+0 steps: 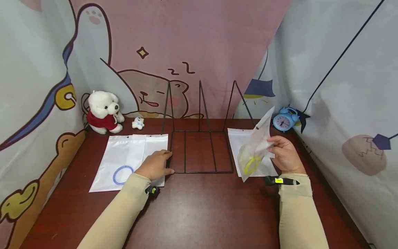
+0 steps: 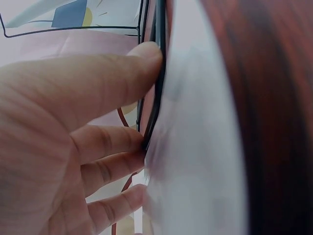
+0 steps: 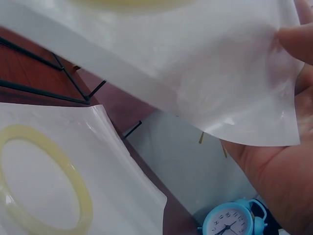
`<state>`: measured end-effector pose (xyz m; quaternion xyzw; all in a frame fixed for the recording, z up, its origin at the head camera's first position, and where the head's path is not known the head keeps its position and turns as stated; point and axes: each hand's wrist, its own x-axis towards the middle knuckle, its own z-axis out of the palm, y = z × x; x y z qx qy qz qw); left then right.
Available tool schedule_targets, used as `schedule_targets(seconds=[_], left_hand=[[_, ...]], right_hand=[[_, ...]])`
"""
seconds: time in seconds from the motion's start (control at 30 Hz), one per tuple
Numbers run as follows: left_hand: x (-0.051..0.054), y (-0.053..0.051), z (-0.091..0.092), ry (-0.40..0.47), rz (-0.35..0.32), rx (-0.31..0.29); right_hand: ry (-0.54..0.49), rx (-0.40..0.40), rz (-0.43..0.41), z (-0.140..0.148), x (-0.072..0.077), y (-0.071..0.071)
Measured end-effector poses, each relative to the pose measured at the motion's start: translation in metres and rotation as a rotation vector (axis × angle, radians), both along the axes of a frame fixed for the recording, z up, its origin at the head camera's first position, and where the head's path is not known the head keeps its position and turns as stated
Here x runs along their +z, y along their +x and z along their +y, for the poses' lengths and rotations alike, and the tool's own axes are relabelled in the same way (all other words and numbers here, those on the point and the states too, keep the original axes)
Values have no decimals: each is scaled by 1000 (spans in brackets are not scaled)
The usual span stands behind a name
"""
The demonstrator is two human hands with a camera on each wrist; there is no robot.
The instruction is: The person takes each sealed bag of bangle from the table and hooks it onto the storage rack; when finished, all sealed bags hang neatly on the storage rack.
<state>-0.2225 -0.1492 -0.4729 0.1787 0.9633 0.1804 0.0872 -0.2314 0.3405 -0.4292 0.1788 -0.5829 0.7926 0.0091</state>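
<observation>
My right hand point(image 1: 286, 154) pinches the right edge of a white translucent bag point(image 1: 258, 143), lifted and tilted above the table. Through its film shows a yellow ring point(image 1: 252, 165). Under it lies another white bag point(image 1: 234, 138), and the right wrist view shows a pale yellow ring point(image 3: 83, 196) on that lower one. My left hand point(image 1: 155, 165) rests at the left front corner of a black wire rack point(image 1: 202, 172). In the left wrist view its thumb and fingertips touch the rack's bar point(image 2: 157, 93), spread apart along it.
Overlapping white bags point(image 1: 124, 152) lie left of the rack, a blue ring point(image 1: 114, 176) on the front one. Behind them sit a plush dog point(image 1: 104, 112) in red and a tiny white figurine point(image 1: 138, 123). A blue alarm clock point(image 1: 283, 120) stands back right. Printed curtains surround the table.
</observation>
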Motion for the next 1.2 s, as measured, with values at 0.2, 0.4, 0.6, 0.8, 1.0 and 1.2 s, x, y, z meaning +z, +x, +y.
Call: schedule_targets(seconds=[0.2,0.4,0.6,0.8,1.0,1.2], left_hand=[[1,0,0,-5,-4,4],[-1,-1,0,-4,-3,-3],[-1,0,0,-5,-8,0],[0,0,0,-2,-9,8],[1,0,0,-1,-7,6],[1,1,0,1,-5,8]], right_hand=[[14,-4,-25,0,-1,-1],[28,-67,-23,-3,-7,-3],[114,-73,-20,-1,-8,-3],[233,34,-3,3,-10,-5],[296,158,-36,7,-12,-6],[338,206,-33,6,-12,-6]])
